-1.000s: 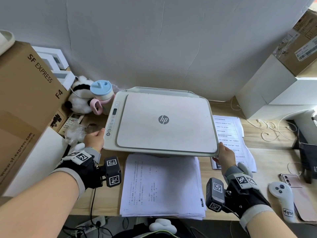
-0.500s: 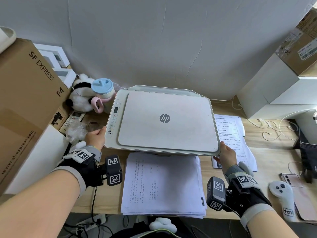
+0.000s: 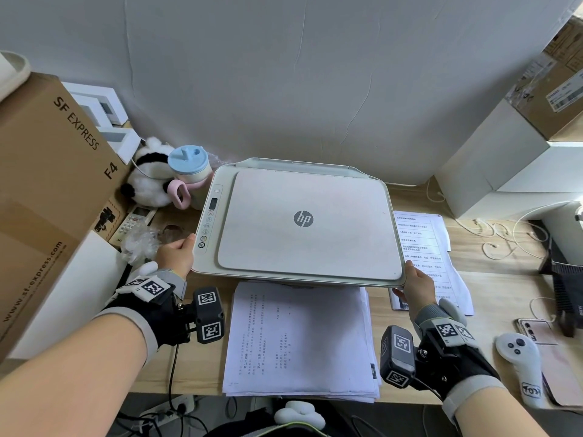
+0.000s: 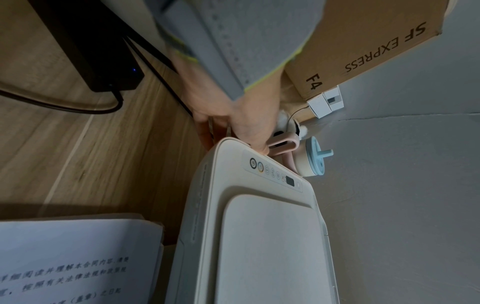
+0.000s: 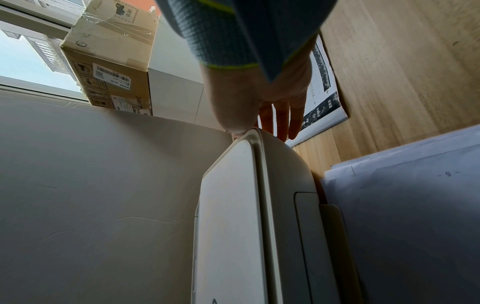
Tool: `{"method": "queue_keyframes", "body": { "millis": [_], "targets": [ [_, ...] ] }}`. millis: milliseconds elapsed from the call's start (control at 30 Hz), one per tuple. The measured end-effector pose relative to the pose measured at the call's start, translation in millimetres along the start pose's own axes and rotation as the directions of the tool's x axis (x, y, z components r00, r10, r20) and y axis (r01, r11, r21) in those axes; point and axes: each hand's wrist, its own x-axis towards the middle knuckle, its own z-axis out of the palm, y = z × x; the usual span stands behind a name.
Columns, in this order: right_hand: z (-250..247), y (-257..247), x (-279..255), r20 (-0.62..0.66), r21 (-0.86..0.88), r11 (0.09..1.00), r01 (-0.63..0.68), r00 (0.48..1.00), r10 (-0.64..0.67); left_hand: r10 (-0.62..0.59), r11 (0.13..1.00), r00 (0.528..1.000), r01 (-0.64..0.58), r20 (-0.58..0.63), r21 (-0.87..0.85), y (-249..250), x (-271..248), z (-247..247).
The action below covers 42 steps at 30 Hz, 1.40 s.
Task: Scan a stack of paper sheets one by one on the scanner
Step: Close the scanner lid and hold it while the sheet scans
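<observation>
A white HP scanner stands shut on the wooden desk against the wall. My left hand grips its front left corner beside the button panel, thumb on top and fingers underneath, as the left wrist view shows at the hand. My right hand holds the front right corner; in the right wrist view its thumb sits on the lid edge and the fingers run down the side. A thick stack of printed sheets lies just in front of the scanner, its far edge under the scanner's front.
A large cardboard box, a panda plush and a blue-lidded cup crowd the left. Printed sheets lie right of the scanner. White boxes, cables, a phone and a controller sit right.
Both hands keep their hold on the scanner's front corners. Only the head view has shifted a little; nothing else has visibly moved.
</observation>
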Motion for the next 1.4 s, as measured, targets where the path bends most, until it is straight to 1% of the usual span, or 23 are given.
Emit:
{"method": "queue_keyframes", "body": {
  "millis": [667,900,1100,1233,1300,1367,1400],
  "targets": [
    [2,-3,-6,-0.011,-0.019,1.0,-0.003,1.0,0.002,0.013,1.0,1.0,-0.013,-0.005,0.0,-3,4,0],
    [2,-4,-7,-0.017,-0.029,1.0,0.001,1.0,-0.001,-0.005,1.0,1.0,0.005,0.002,0.003,-5,6,1],
    [0,-3,-5,-0.001,-0.041,0.999,0.001,1.0,-0.001,-0.011,0.999,1.0,0.01,-0.011,-0.037,-6,6,4],
    [-1,-6,2,-0.043,-0.082,0.995,0.059,0.997,-0.063,-0.033,0.996,0.999,0.034,0.002,-0.082,7,8,2],
    [-1,-12,2,-0.065,-0.098,0.991,0.094,0.993,-0.101,0.003,0.995,1.0,-0.004,-0.017,-0.103,17,10,1],
    [-1,-17,0,-0.052,-0.108,0.986,0.125,0.99,-0.131,0.082,0.995,0.996,-0.084,-0.045,-0.046,30,9,3],
    [0,-19,-3,-0.04,-0.113,0.985,0.133,0.99,-0.138,0.119,0.993,0.992,-0.119,-0.039,-0.007,37,7,5]
  ]
}}
